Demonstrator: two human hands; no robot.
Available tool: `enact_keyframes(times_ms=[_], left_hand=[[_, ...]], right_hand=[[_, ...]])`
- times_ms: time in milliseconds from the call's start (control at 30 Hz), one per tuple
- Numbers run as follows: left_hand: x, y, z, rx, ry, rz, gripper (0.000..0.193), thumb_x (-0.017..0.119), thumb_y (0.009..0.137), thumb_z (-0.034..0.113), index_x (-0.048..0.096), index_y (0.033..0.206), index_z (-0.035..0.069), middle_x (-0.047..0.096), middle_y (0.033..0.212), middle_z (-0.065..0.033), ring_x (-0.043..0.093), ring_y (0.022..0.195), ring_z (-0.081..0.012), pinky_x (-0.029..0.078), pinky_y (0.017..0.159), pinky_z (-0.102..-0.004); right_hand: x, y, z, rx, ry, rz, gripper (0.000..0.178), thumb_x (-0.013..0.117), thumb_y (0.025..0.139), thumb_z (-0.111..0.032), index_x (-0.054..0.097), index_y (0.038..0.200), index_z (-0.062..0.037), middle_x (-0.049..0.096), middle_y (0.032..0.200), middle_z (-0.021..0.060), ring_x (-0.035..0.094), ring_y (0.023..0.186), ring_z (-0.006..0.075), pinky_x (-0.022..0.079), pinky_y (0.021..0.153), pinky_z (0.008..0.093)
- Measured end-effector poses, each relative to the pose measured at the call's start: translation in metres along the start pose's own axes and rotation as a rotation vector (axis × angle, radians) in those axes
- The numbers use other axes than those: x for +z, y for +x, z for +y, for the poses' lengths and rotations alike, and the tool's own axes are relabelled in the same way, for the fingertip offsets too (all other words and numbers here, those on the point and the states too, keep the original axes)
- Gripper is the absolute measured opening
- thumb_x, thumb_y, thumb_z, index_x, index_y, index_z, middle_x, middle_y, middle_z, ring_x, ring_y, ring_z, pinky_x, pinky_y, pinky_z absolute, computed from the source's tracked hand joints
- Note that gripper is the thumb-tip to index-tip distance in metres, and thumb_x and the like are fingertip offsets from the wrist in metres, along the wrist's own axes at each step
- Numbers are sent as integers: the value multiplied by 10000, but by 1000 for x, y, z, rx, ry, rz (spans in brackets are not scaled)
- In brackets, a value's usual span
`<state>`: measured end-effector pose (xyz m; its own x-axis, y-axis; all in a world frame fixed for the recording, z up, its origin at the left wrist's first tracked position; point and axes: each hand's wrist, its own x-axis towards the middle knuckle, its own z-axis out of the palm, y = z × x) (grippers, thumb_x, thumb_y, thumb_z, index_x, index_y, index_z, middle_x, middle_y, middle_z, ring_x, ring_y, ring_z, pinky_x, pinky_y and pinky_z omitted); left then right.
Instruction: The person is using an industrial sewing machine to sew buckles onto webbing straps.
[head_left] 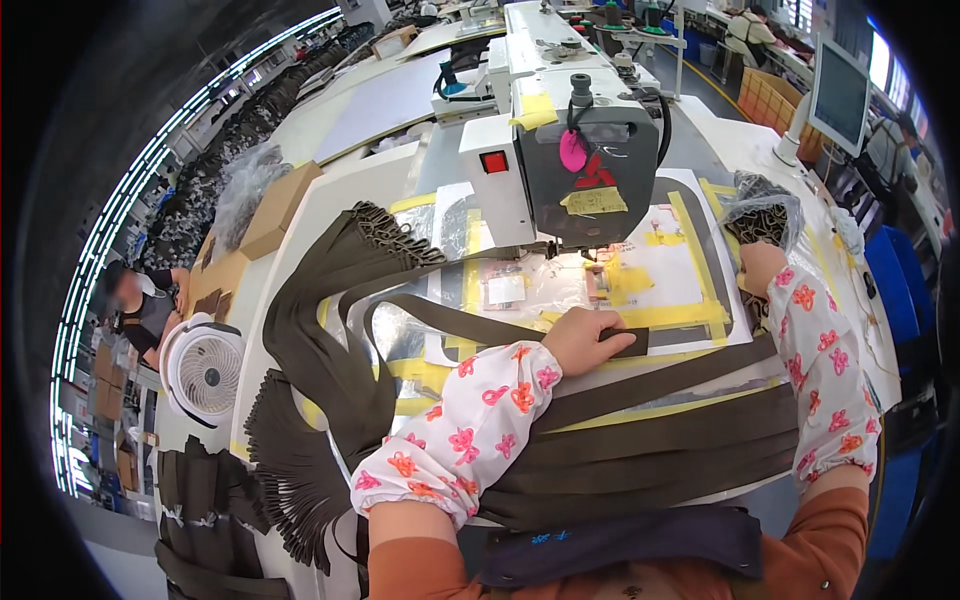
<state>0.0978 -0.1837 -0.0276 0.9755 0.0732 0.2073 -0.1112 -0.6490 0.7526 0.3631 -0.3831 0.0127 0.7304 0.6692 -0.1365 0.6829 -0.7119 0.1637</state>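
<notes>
My left hand (588, 342) pinches the end of a dark olive webbing strap (470, 322) between thumb and fingers, just in front of the sewing machine (590, 150). The strap runs back leftward from it. At the right, my right hand (762, 266) is closed, with its fingertips down among the bronze-coloured metal rings (762, 222) in a clear plastic bag. What it grips there is hidden. Under the lit needle area lies a clear sewing template (690, 318) edged with yellow tape. More straps (660, 440) lie flat between my forearms.
A bundle of straps fitted with metal rings (345, 260) drapes over the table's left side. Folded straps (290, 460) hang nearby. Further left are a white fan (205, 368), a cardboard box (280, 208) and a seated person (145, 310). A screen (838, 98) stands at the right.
</notes>
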Motion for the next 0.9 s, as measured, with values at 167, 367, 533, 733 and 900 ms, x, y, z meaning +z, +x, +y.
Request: enact_keyframes(times_ms=[167, 367, 533, 733, 900], left_hand=[[-7, 4, 4, -65, -38, 0, 201, 628, 792, 224, 619, 804, 23, 587, 612, -82, 528, 529, -127, 413, 513, -265], [-6, 4, 3, -63, -62, 5, 186, 611, 796, 205, 617, 774, 20, 578, 589, -73, 519, 513, -124, 410, 503, -265], [-16, -3, 3, -59, -40, 76, 155, 592, 784, 158, 601, 756, 6, 553, 537, -64, 512, 470, -122, 416, 489, -252], [-23, 0, 12, -128, -140, 272, 111, 586, 793, 101, 609, 790, -8, 576, 602, -66, 523, 546, -87, 426, 521, -236], [-25, 4, 8, -58, 224, 422, 124, 646, 754, 162, 617, 715, 48, 593, 611, -93, 570, 496, -239, 440, 465, -310]], right_hand=[[-19, -2, 0, -58, 362, 409, 116, 562, 723, -72, 459, 728, -17, 585, 747, 138, 605, 733, 293, 479, 667, 360], [-29, -26, -87, -332, 2119, -80, 81, 451, 858, -121, 447, 880, -43, 564, 743, 100, 597, 684, 237, 479, 627, 326], [-13, -22, -134, -240, 1791, -290, 156, 433, 874, -144, 486, 957, -23, 545, 661, 85, 534, 521, 170, 425, 490, 279], [30, -38, -145, -595, 1129, 205, 161, 521, 796, -82, 501, 930, 6, 591, 683, 152, 575, 557, 247, 446, 549, 323], [14, -45, -147, -558, 1242, 36, 203, 543, 767, -59, 492, 954, 0, 584, 639, 155, 586, 595, 307, 446, 571, 372]])
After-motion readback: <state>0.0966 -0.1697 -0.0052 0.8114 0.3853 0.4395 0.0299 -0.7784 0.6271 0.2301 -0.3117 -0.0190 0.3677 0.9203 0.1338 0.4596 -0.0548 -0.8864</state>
